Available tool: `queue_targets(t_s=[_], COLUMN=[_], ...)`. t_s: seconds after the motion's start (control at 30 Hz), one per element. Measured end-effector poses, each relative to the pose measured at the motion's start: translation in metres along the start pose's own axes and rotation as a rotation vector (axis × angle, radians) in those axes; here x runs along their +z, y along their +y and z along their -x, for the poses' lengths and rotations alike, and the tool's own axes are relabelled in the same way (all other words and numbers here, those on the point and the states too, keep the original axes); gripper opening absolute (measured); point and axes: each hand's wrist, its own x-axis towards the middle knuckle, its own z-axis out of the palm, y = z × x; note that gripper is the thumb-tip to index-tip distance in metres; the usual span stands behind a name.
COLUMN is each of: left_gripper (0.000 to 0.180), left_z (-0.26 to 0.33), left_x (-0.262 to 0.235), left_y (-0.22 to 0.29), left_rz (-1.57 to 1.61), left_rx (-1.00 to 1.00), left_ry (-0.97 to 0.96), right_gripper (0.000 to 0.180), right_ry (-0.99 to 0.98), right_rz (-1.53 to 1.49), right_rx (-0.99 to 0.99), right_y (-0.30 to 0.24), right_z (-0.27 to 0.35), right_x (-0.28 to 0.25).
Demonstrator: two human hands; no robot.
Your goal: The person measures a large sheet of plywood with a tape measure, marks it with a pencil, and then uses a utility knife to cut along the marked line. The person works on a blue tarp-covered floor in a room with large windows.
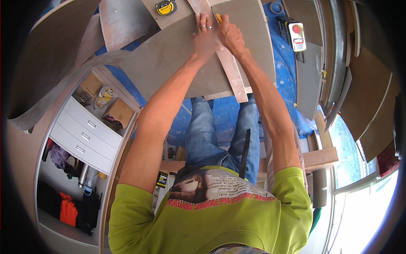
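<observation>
grey board (169,59): left hand (205,38) fingers flat on wooden strip (230,70), right hand (229,36) gripping yellow pencil (218,17).

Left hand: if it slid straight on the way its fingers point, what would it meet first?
The left hand lies flat on the grey panel, fingers pointing up the picture along the wooden straightedge. Straight on, it probably crosses bare board; the yellow tape measure sits off to the left.

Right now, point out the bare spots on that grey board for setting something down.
Bare: grey board left of the left hand, and right of the wooden strip below the right hand. Crowded: the top, by the tape measure.
</observation>
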Motion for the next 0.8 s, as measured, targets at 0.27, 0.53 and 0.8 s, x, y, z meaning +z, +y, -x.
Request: queue_targets(t_s=[0.27,0.53,0.8], left_gripper=[0.134,0.130,0.085], left_z=[0.001,0.000,-0.002], left_x=[0.000,0.002,0.017], left_y=[0.000,0.006,-0.010], left_rz=[-0.011,-0.036,-0.037], left_rx=[0.006,0.015,0.108], left_ry=[0.003,0.029,0.156], right_gripper=[0.027,0.027,0.028], right_ry=[-0.017,-0.016,-0.097], right_rz=[0.116,0.161,0.174], right_rx=[-0.037,0.006,0.091], right_y=[-0.013,-0.003,0.011], right_z=[-0.006,-0.008,0.026], right_x=[-0.003,0.005,0.002])
